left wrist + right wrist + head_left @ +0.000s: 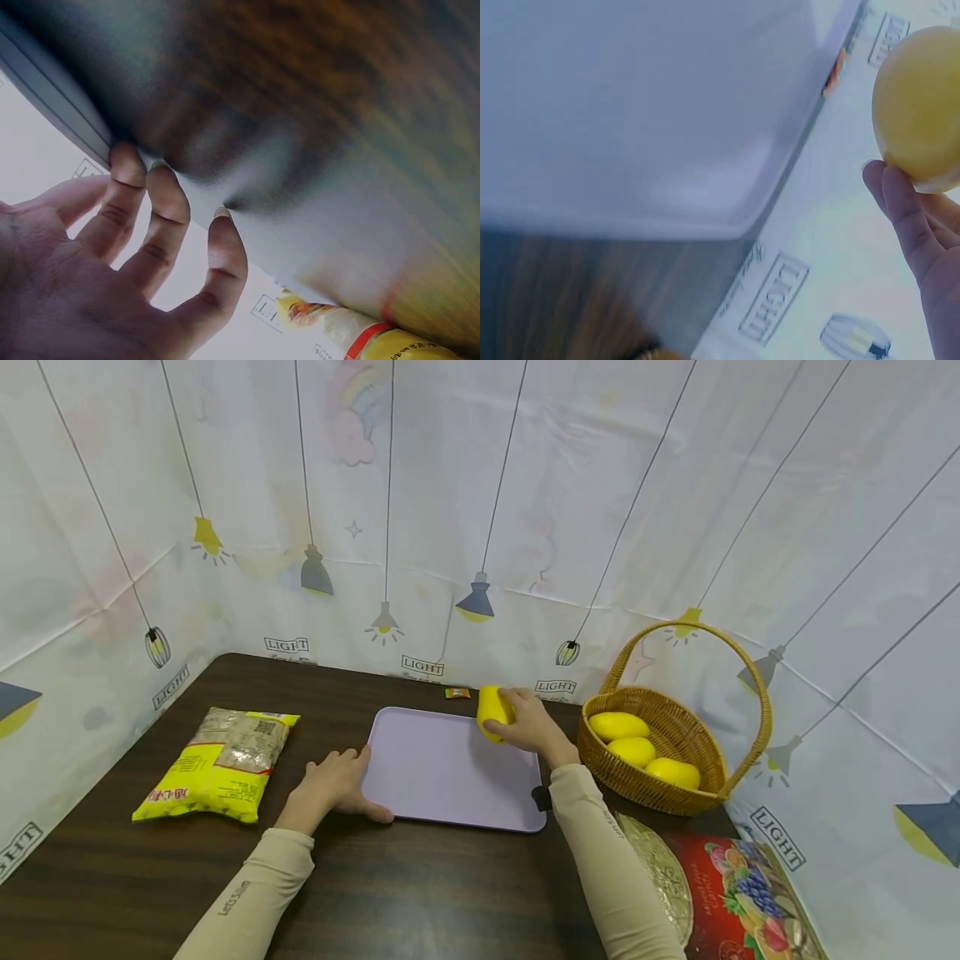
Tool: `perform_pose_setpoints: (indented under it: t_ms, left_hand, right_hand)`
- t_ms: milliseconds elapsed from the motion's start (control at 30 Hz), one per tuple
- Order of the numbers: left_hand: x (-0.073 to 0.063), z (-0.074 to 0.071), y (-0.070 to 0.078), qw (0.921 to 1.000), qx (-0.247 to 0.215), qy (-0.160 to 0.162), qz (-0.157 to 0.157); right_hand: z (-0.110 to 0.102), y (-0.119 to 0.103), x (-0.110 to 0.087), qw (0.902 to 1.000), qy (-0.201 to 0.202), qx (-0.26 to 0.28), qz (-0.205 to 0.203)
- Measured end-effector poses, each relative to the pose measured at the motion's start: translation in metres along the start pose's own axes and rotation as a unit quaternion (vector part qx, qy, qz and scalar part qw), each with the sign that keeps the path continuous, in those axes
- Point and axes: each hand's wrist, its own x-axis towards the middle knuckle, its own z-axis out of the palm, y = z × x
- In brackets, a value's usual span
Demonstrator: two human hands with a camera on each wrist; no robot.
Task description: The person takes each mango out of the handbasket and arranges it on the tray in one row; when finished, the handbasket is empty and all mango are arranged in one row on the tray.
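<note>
My right hand (pixel 531 720) grips a yellow mango (pixel 495 713) above the back right part of a pale purple tray (pixel 450 768). In the right wrist view the mango (pixel 922 109) looks smooth and rounded, with the fingers (pixel 911 217) against its lower side. At the tray's left edge my left hand (pixel 333 785) lies with its fingers spread, the thumb by the front left corner. The left wrist view has the left hand's fingertips (pixel 225 232) touching the dark tabletop beside the tray rim (pixel 56 97).
A wicker basket (pixel 645 789) with a tall handle holds several mangoes (pixel 618 726) at the right. Before it lies a red fruit-candy package (pixel 720 893). On the left is a yellow bag (pixel 225 768). A small wrapped sweet (pixel 457 693) sits behind the tray, near the curtain (pixel 450 485).
</note>
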Motion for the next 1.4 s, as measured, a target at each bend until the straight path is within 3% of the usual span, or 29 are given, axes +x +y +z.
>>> perform_pose_setpoints:
  t_ms: [333,700,1400]
  left_hand:
    - [-0.002,-0.001,0.001,1.0,0.002,-0.003,-0.003]
    - [0.0,0.003,-0.001,0.9999,-0.009,-0.005,-0.012]
    - [-0.001,0.002,-0.001,0.9998,-0.012,-0.005,-0.012]
  right_hand:
    - [0.036,-0.031,0.013,0.999,-0.034,0.022,-0.017]
    - [0.059,-0.055,0.019,0.9966,-0.069,0.031,-0.032]
    - [0.071,-0.084,0.039,0.9894,-0.142,0.006,-0.03]
